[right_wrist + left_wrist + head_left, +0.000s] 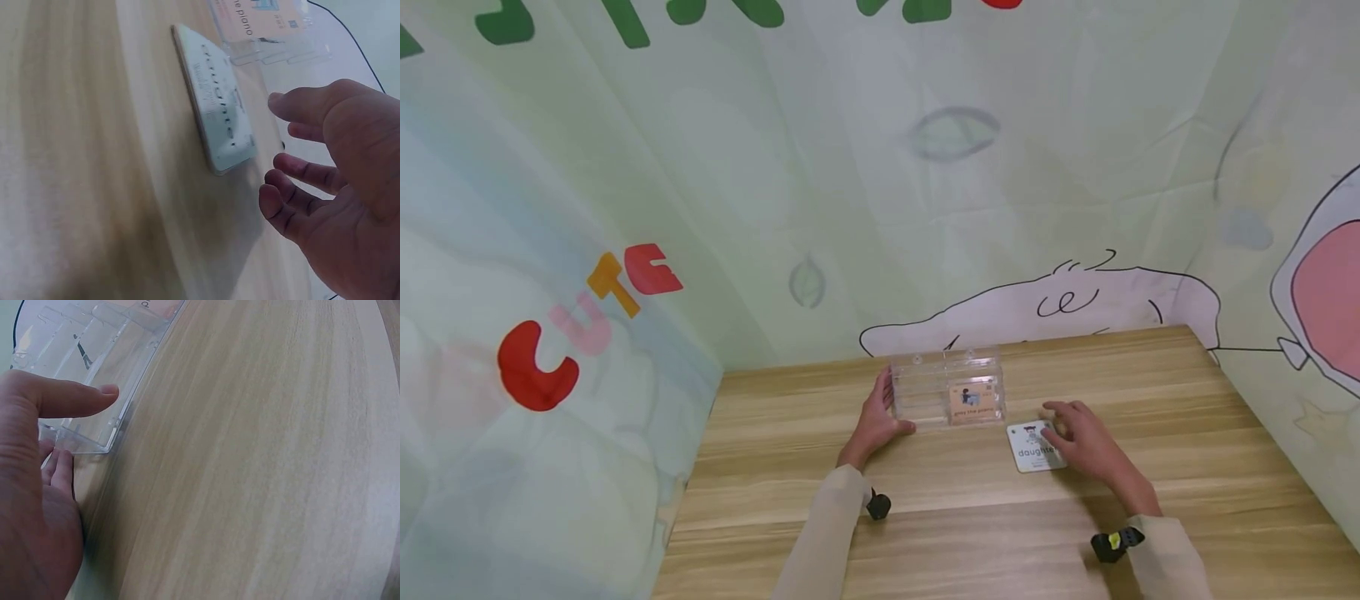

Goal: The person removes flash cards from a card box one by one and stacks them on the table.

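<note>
A clear plastic card rack (919,390) stands near the table's back edge. In its right-hand section sits an orange card (973,402) with a picture and the words "play the piano". My left hand (876,423) is at the rack's left end, fingers along that side and thumb stretched out in front. In the left wrist view the thumb (81,399) looks straight. To the right of the rack lies a thin stack of white cards (215,103), "daughter" on top. My right hand (1086,446) hovers just beside and over the stack, fingers loosely bent and apart, holding nothing.
The wood-grain table (940,533) meets a printed cloth backdrop (850,183) right behind the rack. Another cloth panel with the letters "CUTE" (538,367) hangs on the left. Black wrist devices (1108,546) sit on both forearms.
</note>
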